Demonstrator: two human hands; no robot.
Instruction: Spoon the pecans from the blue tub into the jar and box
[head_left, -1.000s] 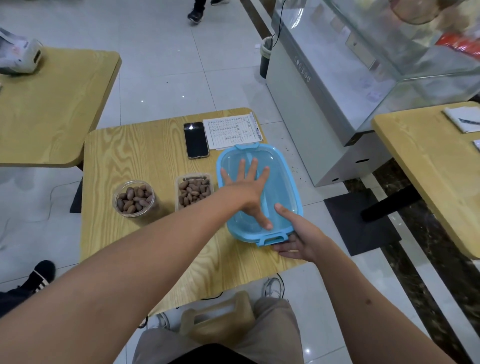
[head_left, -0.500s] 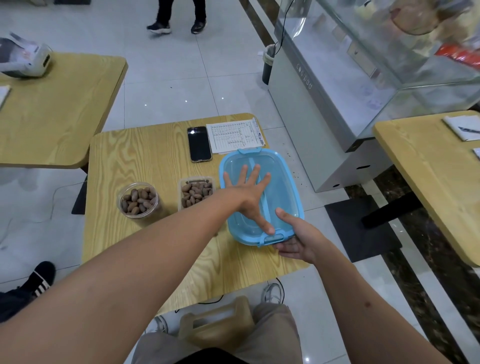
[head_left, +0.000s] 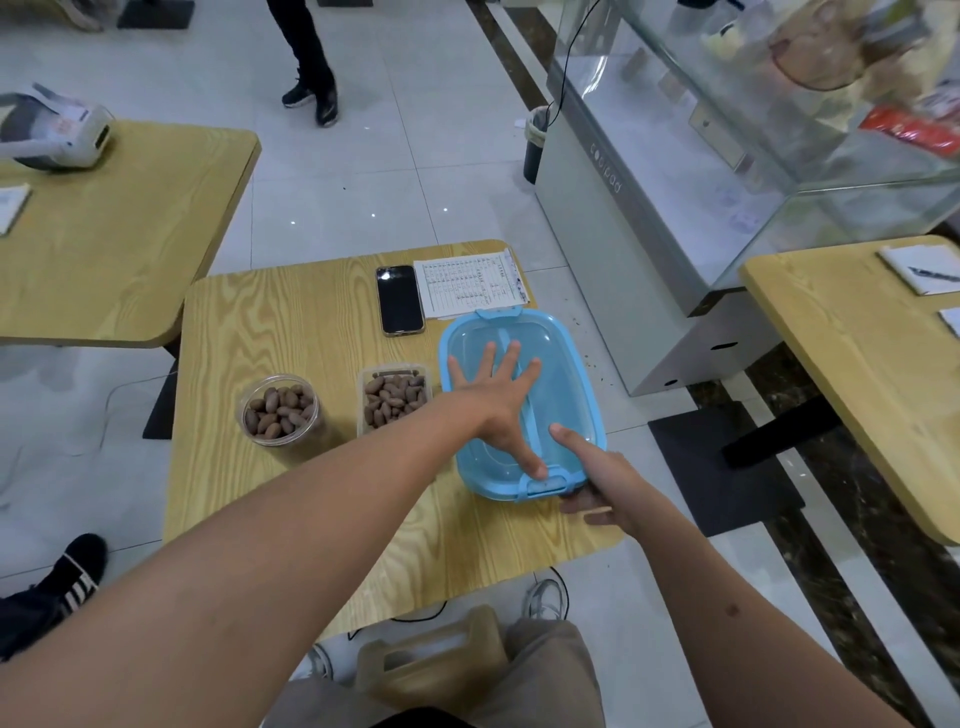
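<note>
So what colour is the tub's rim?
Light blue, with a see-through lid; the tub shows best in the head view.

**Bright, even indoor light; wide-angle bend at the edges**

The light falls from overhead, white and flat. Small pinpoint reflections of lamps dot the glossy floor tiles (head_left: 363, 208) beyond my worktop (head_left: 291, 332). Shadows are soft: a faint one lies under my left hand (head_left: 496, 402) on the clear lid of the blue tub (head_left: 566, 364), which carries a pale sheen. The glass display case (head_left: 779, 130) at upper right shows hazy glare, and what sits behind it is smeared and out of focus. The centre is sharp; wood grain reads clearly. Toward the borders straight edges curve, and my forearms balloon large and slightly soft at the bottom.
</note>
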